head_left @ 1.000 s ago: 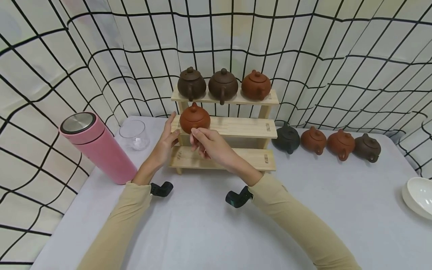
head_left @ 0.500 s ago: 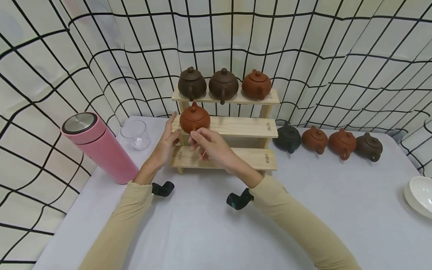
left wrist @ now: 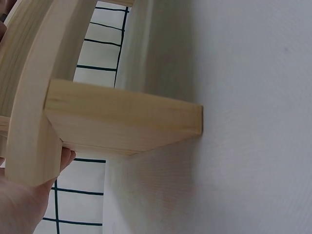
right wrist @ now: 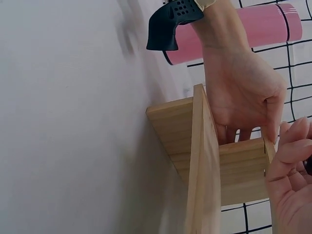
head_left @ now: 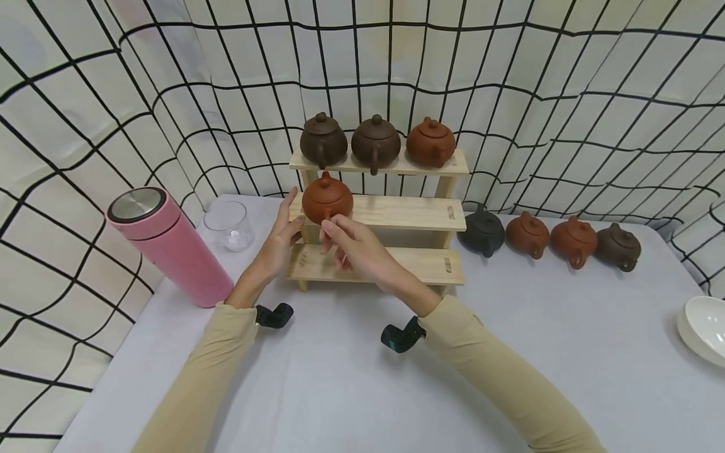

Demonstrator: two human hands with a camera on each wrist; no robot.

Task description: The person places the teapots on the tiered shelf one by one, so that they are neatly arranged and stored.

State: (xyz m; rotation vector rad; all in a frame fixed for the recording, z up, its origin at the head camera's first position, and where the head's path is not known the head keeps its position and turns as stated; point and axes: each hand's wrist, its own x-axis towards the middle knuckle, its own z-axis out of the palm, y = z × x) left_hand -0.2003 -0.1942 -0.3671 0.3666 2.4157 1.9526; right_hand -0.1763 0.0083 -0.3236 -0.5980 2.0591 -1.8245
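Note:
A reddish-brown clay teapot (head_left: 326,194) sits at the left end of the middle shelf of a three-tier wooden rack (head_left: 402,214). My right hand (head_left: 359,247) pinches the part that sticks out at its front between thumb and forefinger; the fingertips hide whether this is handle or spout. With my left hand (head_left: 276,242) I grip the rack's left side. In the right wrist view, the left thumb (right wrist: 274,119) presses the shelf's front edge while the other fingers reach behind the side board. Wood hides most of that hand in the left wrist view.
Two dark brown teapots (head_left: 376,141) and a reddish one (head_left: 430,143) stand on the top shelf. Several more teapots (head_left: 527,236) line the table to the right. A pink thermos (head_left: 175,251) and a clear glass (head_left: 229,226) stand left; a white bowl (head_left: 702,330) is far right.

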